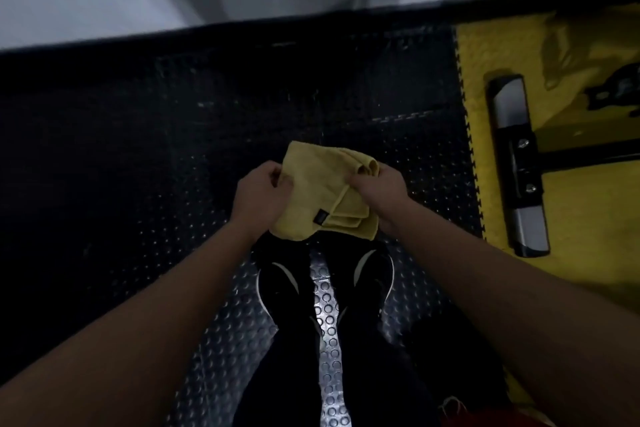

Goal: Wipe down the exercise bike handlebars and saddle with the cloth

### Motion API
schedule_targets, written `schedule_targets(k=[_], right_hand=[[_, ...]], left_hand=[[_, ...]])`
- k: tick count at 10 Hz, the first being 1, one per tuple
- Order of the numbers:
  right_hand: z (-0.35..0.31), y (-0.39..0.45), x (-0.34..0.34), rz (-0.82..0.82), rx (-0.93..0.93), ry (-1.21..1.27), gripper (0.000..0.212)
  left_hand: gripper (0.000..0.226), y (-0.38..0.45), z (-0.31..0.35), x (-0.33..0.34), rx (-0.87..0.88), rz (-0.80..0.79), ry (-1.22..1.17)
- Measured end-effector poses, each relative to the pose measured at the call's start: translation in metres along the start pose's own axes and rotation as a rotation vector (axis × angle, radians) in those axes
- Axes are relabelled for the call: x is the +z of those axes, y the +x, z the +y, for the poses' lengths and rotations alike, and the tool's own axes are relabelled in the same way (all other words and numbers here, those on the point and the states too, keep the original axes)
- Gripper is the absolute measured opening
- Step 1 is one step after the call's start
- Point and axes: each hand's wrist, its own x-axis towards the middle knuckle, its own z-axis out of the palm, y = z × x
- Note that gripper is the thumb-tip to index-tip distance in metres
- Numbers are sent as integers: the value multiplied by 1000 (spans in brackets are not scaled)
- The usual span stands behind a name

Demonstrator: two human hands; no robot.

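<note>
Black studded floor mat (138, 156) fills most of my view; a yellow mat (571, 253) joins it at right by a toothed seam. On the yellow mat lies a grey-and-black stabiliser foot (512, 163) of a machine, its bar running off frame. My two bare forearms reach forward and converge above my dark shoes (325, 288). Left hand (263, 198): fingers curled, gripping the left edge of the yellow cloth (322, 198). Right hand (377, 187): fingers bunched, pinching the cloth's folded upper right corner. The cloth hangs between both hands, a small dark tag (320, 217) near its lower fold.
</note>
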Motion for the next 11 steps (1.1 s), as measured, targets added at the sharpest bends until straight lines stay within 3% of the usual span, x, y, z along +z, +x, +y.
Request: schedule_targets(k=[3, 5, 7, 9, 10, 11], right_hand=[[87, 129, 30, 21, 9, -162, 4], [115, 202, 45, 18, -53, -270, 21], [123, 249, 58, 79, -151, -384, 24], [109, 239, 55, 68, -194, -427, 47], [92, 211, 40, 32, -168, -456, 47], [53, 173, 25, -20, -175, -490, 42]], left_hand=[[24, 95, -82, 114, -38, 28, 77], [31, 158, -110, 164, -67, 67, 85], [34, 191, -124, 197, -78, 66, 105], [47, 190, -114, 187, -149, 9, 159], [45, 172, -98, 159, -138, -1, 203], [12, 147, -58, 115, -106, -46, 243]])
